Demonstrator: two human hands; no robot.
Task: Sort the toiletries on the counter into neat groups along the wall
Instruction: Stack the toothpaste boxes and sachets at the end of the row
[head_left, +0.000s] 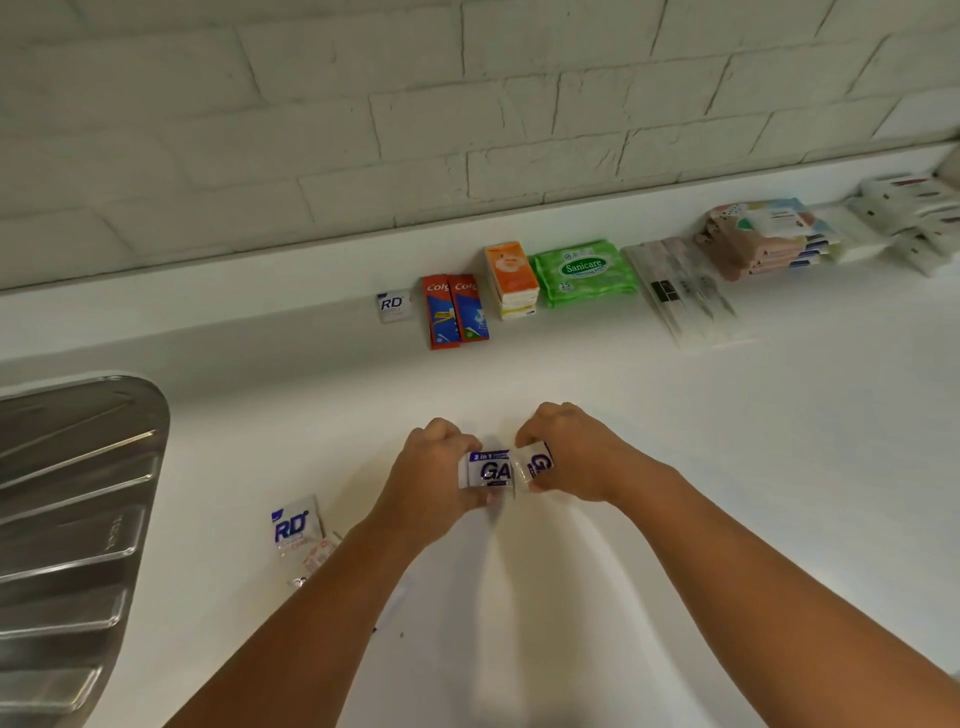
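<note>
My left hand (434, 467) and my right hand (569, 452) meet over the middle of the white counter (727, 441). Each pinches one end of white-and-purple sachets (493, 470) printed "GA"; the right piece (537, 462) overlaps the left one. Along the wall stand sorted groups: an RD sachet (393, 306), two red toothpaste boxes (456, 312), a stack of orange tissue packs (511, 280), green Sanicare wipes (584, 271), clear-wrapped long items (685, 291), patterned packs (763, 239) and white packets (909, 218). Loose RD sachets (293, 530) lie by my left forearm.
A steel sink drainboard (67, 519) fills the left edge. A raised white ledge (208, 270) runs under the pale brick wall (467, 104). Small red-printed sachets (317, 556) sit partly under the loose RD sachet.
</note>
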